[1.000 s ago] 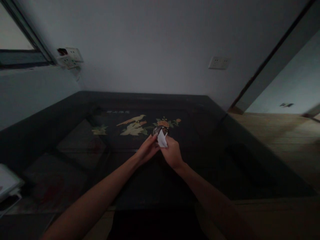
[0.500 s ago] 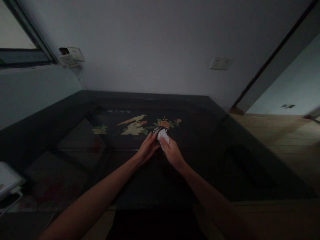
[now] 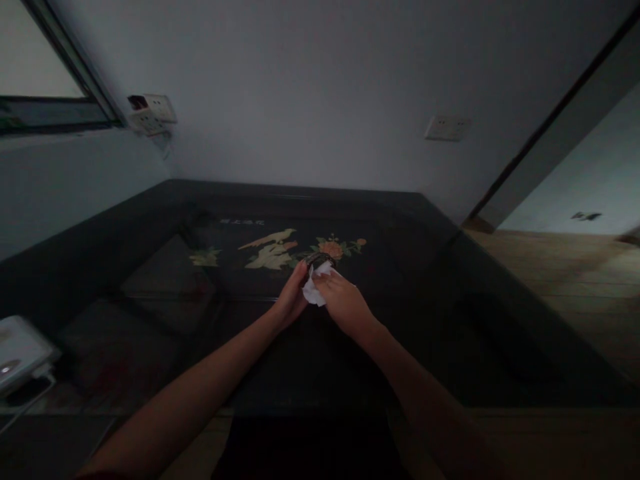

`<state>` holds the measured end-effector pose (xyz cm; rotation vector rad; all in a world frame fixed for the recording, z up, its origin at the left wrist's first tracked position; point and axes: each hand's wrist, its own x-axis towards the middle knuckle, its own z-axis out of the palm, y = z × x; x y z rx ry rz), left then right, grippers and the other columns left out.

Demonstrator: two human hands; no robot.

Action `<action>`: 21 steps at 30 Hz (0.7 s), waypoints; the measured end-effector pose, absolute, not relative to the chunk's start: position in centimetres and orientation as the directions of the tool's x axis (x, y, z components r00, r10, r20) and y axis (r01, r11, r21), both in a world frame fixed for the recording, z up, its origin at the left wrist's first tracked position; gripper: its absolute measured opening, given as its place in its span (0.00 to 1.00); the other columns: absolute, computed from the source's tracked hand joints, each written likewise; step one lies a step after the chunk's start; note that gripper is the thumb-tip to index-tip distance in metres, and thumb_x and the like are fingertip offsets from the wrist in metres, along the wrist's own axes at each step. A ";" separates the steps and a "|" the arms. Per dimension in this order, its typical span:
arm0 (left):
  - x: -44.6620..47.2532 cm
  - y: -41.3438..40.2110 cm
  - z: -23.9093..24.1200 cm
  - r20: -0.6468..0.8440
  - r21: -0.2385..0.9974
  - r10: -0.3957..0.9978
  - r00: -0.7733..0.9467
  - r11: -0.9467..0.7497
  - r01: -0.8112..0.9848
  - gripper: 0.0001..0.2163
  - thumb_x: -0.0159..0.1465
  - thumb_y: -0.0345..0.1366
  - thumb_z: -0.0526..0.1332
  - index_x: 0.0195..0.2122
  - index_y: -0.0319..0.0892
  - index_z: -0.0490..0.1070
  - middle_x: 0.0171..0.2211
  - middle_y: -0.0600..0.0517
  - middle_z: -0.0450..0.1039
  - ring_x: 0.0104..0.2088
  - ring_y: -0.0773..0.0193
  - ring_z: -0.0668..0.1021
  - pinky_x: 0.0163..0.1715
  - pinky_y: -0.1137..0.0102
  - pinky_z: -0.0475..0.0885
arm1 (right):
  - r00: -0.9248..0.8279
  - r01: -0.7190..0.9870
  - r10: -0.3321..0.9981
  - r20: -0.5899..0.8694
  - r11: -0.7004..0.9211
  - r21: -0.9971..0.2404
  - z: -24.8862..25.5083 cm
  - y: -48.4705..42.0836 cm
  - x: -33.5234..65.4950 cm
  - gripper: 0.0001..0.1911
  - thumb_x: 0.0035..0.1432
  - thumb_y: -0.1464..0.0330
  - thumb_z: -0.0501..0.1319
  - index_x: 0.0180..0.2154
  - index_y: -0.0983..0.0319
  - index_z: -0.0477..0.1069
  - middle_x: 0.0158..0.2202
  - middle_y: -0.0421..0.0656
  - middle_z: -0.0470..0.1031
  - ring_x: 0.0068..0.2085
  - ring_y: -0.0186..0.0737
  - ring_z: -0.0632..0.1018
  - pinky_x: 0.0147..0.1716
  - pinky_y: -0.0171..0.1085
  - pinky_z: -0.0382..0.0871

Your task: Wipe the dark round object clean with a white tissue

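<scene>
Over the middle of a dark table (image 3: 280, 380), my left hand (image 3: 293, 297) is closed round the side of a small dark, rounded object with a shiny rim (image 3: 320, 257). Its kind cannot be made out in the dim light. My right hand (image 3: 345, 300) holds a crumpled white tissue (image 3: 314, 292) and presses it against that object. The tissue covers most of the object's near side and spreads out below the fingers.
A painted bird (image 3: 273, 252) and a painted flower (image 3: 330, 248) decorate the tabletop. At the left edge sits a white device (image 3: 23, 350) with a cable. Wall sockets (image 3: 447, 128) are behind the table, and wooden floor (image 3: 560, 267) lies to the right.
My right hand has turned over, its fingers now lying across the tissue. The tissue has spread lower and to the left. The view has shifted slightly.
</scene>
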<state>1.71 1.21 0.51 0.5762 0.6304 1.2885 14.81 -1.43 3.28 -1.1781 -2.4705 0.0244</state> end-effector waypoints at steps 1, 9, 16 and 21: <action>1.7 1.2 0.6 -0.112 0.705 0.981 0.156 0.189 -0.684 0.11 0.62 0.38 0.60 0.45 0.44 0.71 0.42 0.52 0.76 0.44 0.61 0.76 0.49 0.68 0.68 | -0.565 0.748 0.750 0.342 0.641 -0.171 3.3 -1.5 14.7 0.19 0.60 0.80 0.49 0.50 0.70 0.69 0.50 0.57 0.73 0.53 0.47 0.74 0.58 0.46 0.60; 1.4 1.2 0.4 -0.048 0.728 0.980 0.196 0.168 -0.665 0.16 0.60 0.37 0.61 0.50 0.44 0.69 0.48 0.51 0.74 0.48 0.61 0.75 0.51 0.69 0.67 | -0.447 0.778 0.853 0.268 0.519 -0.353 3.9 -2.5 13.9 0.15 0.59 0.76 0.52 0.45 0.67 0.71 0.42 0.54 0.77 0.45 0.49 0.77 0.47 0.44 0.68; 1.3 1.2 0.3 0.004 0.765 0.962 0.274 0.173 -0.620 0.18 0.60 0.38 0.62 0.52 0.48 0.68 0.51 0.50 0.71 0.48 0.59 0.74 0.46 0.68 0.70 | -0.100 0.046 0.960 0.262 0.268 -0.962 1.5 -1.2 12.9 0.16 0.61 0.63 0.51 0.43 0.65 0.71 0.37 0.47 0.78 0.38 0.43 0.78 0.38 0.38 0.71; 1.3 1.3 0.2 0.030 0.760 0.964 0.264 0.149 -0.633 0.17 0.60 0.37 0.62 0.51 0.47 0.68 0.51 0.50 0.71 0.48 0.61 0.74 0.47 0.70 0.69 | -0.069 -0.023 0.968 0.243 0.241 -0.970 1.1 -1.1 12.8 0.17 0.60 0.63 0.52 0.44 0.67 0.71 0.35 0.47 0.78 0.37 0.43 0.78 0.37 0.38 0.71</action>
